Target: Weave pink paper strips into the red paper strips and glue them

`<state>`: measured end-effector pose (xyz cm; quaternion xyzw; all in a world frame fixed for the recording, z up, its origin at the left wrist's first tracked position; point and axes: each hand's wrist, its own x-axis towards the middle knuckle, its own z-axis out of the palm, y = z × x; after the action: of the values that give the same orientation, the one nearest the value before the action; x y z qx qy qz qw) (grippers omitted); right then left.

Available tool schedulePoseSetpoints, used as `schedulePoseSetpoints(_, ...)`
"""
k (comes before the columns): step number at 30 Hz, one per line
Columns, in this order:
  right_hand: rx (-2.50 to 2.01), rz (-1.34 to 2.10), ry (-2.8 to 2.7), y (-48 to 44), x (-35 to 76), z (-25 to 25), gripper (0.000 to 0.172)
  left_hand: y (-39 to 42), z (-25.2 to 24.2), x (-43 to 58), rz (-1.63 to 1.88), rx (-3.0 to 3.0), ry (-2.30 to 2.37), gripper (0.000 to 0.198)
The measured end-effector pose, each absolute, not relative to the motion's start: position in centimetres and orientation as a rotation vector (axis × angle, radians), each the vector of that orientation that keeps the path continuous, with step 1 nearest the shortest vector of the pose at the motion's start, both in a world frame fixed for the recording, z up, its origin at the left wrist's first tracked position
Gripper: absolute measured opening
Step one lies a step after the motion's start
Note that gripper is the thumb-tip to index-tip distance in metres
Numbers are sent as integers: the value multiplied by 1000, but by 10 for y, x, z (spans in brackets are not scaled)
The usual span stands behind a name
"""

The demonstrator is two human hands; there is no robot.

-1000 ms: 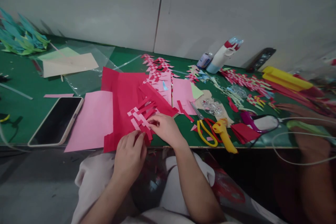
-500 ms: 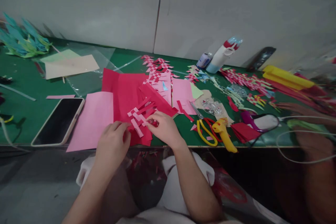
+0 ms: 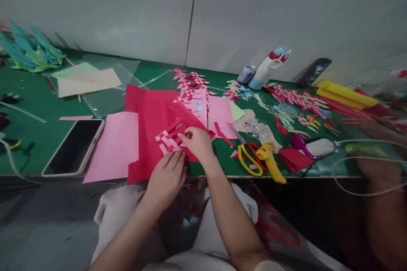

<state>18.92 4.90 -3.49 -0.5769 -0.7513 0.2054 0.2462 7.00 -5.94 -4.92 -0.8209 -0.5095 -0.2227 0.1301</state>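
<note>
A half-woven piece of red and pink paper strips point(image 3: 171, 137) lies on a red sheet point(image 3: 149, 127) near the front edge of the green table point(image 3: 38, 106). My right hand point(image 3: 197, 144) rests on the weave's right side, fingers pinched on a red strip. My left hand point(image 3: 167, 178) sits just below the weave at the table edge, its fingers lying against the lower strips. A pink sheet point(image 3: 114, 146) lies to the left under the red one.
A phone point(image 3: 74, 147) lies face up at the left. Yellow-handled scissors point(image 3: 249, 159) and a yellow tool point(image 3: 270, 161) lie to the right. Finished woven pieces point(image 3: 190, 82), a bottle point(image 3: 265, 70) and paper scraps sit farther back. Another person's arm point(image 3: 378, 169) is at the right.
My left hand moved from the pink sheet's side back right, under the weave. My right hand shifted slightly up along the red strips.
</note>
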Motion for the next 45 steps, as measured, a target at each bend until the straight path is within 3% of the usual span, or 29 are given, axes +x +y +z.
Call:
schedulePoseSetpoints(4, -1603, 586, -2015, 52, 187, -34, 15, -60, -56, 72, -592, -2390, -1501, 35)
schedulePoseSetpoints(19, -1684, 592, -1891, 63, 196, -33, 20, -62, -62, 70, -650, -2433, -1512, 35)
schedulePoseSetpoints(26, -1465, 869, -1819, 63, 191, -37, 23, -62, -48, 66, -799, -2344, -1659, 30)
schedulePoseSetpoints(35, -1183, 1220, -1562, 55, 176, -34, 20, -56, -43, 63, -595, -2270, -1888, 42)
schedulePoseSetpoints(41, -1055, 1317, -1593, 44, 165, -30, 18, -53, -46, 63, -591, -2227, -1914, 42)
schedulePoseSetpoints(45, -1001, 1311, -1625, 44, 171, -27, 28, -51, -49, 61, -637, -2193, -1905, 40)
